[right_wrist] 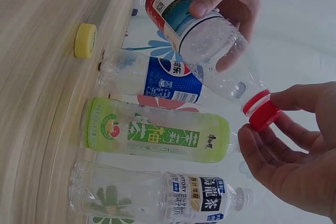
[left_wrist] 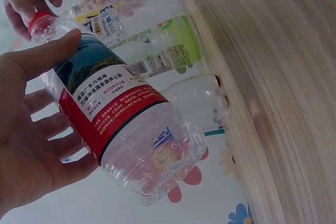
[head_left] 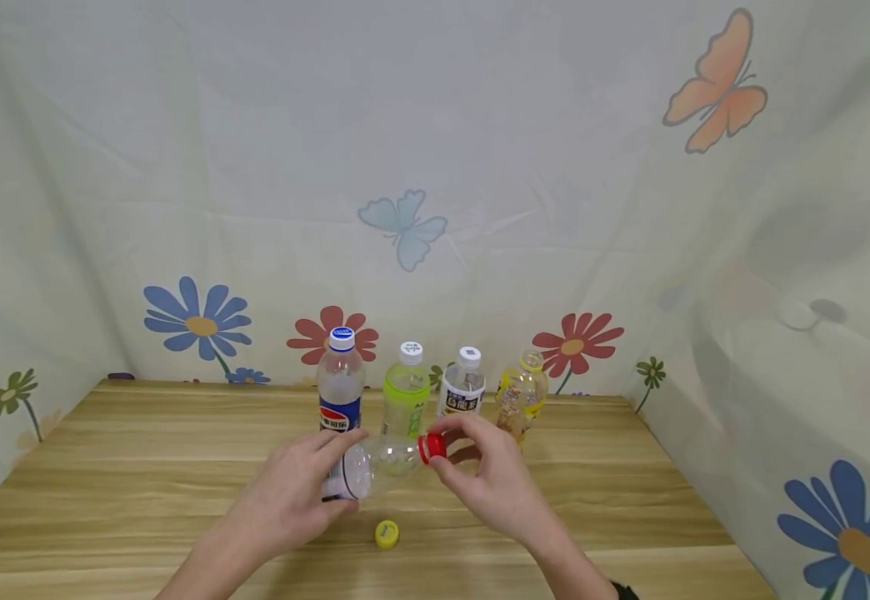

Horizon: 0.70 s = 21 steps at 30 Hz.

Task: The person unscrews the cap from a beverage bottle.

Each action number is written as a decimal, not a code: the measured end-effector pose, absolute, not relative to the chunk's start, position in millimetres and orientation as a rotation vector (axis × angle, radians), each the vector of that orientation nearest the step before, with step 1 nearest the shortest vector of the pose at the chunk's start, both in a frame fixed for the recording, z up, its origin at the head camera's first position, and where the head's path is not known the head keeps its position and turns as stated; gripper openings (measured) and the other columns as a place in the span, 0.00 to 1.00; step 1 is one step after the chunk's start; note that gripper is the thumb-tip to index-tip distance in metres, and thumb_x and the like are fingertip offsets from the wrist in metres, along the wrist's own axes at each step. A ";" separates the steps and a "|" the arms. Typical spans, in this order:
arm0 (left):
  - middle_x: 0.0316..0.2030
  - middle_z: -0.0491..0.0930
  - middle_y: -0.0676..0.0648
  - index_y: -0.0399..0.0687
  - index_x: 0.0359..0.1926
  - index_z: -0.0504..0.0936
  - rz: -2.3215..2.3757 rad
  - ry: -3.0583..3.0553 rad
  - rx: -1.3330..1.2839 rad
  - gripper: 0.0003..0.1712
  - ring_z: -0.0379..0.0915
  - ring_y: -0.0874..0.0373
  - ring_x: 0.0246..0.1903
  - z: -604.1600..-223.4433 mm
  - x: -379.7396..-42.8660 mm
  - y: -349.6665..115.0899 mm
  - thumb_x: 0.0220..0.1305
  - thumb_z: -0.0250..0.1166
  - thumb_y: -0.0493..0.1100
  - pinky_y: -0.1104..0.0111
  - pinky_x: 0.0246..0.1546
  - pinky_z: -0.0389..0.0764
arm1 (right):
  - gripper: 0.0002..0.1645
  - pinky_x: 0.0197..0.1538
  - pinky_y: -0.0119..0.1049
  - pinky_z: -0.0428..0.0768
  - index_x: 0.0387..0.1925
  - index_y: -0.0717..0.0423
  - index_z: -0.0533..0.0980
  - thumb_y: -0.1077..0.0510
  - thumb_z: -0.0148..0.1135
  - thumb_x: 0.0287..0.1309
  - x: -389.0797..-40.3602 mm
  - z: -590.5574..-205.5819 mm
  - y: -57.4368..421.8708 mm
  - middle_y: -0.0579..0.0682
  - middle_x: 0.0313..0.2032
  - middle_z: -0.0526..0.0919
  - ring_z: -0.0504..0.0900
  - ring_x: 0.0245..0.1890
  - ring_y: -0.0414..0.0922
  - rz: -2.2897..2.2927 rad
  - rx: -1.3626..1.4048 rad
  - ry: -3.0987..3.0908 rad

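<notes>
A clear plastic water bottle point(left_wrist: 152, 145) with a red and teal label is held tilted above the table, its neck toward the right. My left hand point(head_left: 292, 492) grips its body around the label. At the other end, my right hand point(head_left: 487, 479) pinches the red cap point(right_wrist: 264, 117) between thumb and fingers; the cap sits on the bottle's neck. Below the bottle a yellow cap point(head_left: 387, 534) lies loose on the wooden table point(head_left: 180, 467). Just behind the hands stand a Pepsi bottle point(head_left: 341, 383) with a blue-topped cap and a green-labelled tea bottle point(head_left: 405, 396).
Farther right in the row are an oolong tea bottle point(head_left: 462, 390) with a white cap and a yellow-labelled bottle point(head_left: 522, 396) whose mouth has no cap. A flower-printed cloth point(head_left: 255, 167) hangs behind the table and along both sides.
</notes>
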<state>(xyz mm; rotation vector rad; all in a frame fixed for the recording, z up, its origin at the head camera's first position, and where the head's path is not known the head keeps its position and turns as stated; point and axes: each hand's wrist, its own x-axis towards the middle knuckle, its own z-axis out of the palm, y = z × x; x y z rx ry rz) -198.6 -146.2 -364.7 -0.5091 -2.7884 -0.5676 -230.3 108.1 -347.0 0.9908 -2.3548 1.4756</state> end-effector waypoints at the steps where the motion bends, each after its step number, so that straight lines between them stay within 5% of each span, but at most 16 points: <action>1: 0.55 0.76 0.56 0.63 0.65 0.73 -0.567 -2.788 -0.510 0.44 0.75 0.57 0.52 -365.0 -198.7 -146.2 0.46 0.81 0.52 0.61 0.52 0.76 | 0.22 0.41 0.36 0.82 0.47 0.51 0.77 0.74 0.67 0.54 -230.4 -347.3 108.3 0.42 0.41 0.79 0.80 0.42 0.47 1.476 0.999 -2.347; 5: 0.56 0.75 0.55 0.63 0.65 0.72 -0.577 -2.798 -0.504 0.44 0.74 0.57 0.52 -365.4 -199.3 -146.2 0.46 0.81 0.51 0.60 0.52 0.76 | 0.23 0.42 0.36 0.82 0.48 0.50 0.76 0.73 0.68 0.54 -230.5 -347.9 108.6 0.43 0.43 0.79 0.80 0.44 0.48 1.489 1.004 -2.334; 13: 0.56 0.75 0.55 0.62 0.65 0.72 -0.575 -2.792 -0.530 0.44 0.75 0.56 0.52 -364.9 -198.7 -146.2 0.46 0.81 0.51 0.60 0.52 0.76 | 0.16 0.39 0.34 0.81 0.52 0.51 0.76 0.53 0.65 0.65 -230.4 -349.4 109.3 0.42 0.41 0.80 0.82 0.38 0.44 1.475 0.858 -2.426; 21: 0.56 0.75 0.54 0.62 0.65 0.72 -0.590 -2.788 -0.547 0.44 0.75 0.56 0.53 -365.1 -198.4 -146.8 0.46 0.81 0.49 0.59 0.51 0.76 | 0.09 0.38 0.34 0.82 0.46 0.50 0.79 0.56 0.65 0.65 -230.3 -349.0 107.9 0.40 0.38 0.81 0.82 0.37 0.44 1.443 0.916 -2.423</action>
